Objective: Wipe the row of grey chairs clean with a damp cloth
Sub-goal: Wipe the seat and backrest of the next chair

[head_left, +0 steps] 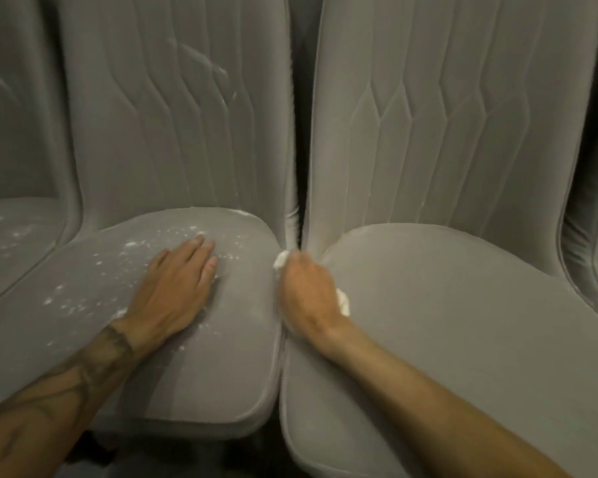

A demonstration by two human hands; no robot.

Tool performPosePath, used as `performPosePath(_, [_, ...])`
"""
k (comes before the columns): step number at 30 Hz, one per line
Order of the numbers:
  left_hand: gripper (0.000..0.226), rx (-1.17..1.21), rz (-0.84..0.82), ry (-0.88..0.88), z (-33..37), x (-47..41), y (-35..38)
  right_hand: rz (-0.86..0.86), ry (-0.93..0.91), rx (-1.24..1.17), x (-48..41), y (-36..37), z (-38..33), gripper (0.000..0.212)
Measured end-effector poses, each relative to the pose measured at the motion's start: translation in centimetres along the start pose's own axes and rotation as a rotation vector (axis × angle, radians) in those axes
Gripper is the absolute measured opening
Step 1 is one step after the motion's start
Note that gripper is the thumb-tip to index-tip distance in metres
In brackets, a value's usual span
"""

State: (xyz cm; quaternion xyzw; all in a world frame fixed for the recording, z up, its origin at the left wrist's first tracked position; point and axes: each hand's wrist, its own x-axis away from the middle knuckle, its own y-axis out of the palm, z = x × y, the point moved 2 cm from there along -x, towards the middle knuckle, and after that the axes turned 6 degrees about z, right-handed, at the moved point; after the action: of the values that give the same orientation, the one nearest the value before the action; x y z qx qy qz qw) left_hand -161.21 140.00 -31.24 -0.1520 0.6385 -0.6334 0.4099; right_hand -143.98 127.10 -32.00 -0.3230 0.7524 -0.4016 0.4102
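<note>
While left hand (pixel 178 288) lies flat on speckled velvety seat (pixel 221 374), right hand (pixel 308 298) clutches crumpled white cloth (pixel 281 259).

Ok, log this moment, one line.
left hand: flat on speckled seat | right hand: grips white cloth on unspeckled seat edge

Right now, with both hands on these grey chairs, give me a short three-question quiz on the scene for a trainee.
1. True or false: the left hand lies flat on the speckled seat.
2. What holds the white cloth? A) the right hand B) the left hand C) neither.
3. Fill in: the seat without white specks is on the ___.
Key: 1 true; 2 A; 3 right.
</note>
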Motion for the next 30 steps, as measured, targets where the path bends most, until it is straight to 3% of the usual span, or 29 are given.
performPosePath(3, [0.052,0.002,0.005,0.034,-1.0,-0.3,0.2,-0.018,-0.103,-0.142,0.2,1.0,-4.7,0.022])
performPosePath(9, [0.051,0.015,-0.01,0.109,-5.7,-1.0,0.1,0.125,0.19,-0.191,-4.0,-1.6,-1.1,0.033])
performPosePath(14, [0.055,0.042,-0.017,0.159,-10.5,-2.2,-0.7,-0.037,0.14,0.074,-2.7,-0.4,-2.2,0.056])
performPosePath(20, [0.051,0.084,-0.039,0.208,-17.6,-6.1,-0.7,0.104,0.247,0.176,-2.4,1.7,-4.5,0.028])
performPosePath(26, [0.051,0.187,-0.059,0.298,-22.3,-9.8,0.5,0.13,0.219,0.259,-6.5,5.8,-11.2,0.033])
performPosePath(30, [0.053,0.184,-0.056,0.395,-24.2,-10.9,0.9,0.141,0.163,0.536,-8.1,6.0,-11.2,0.037])
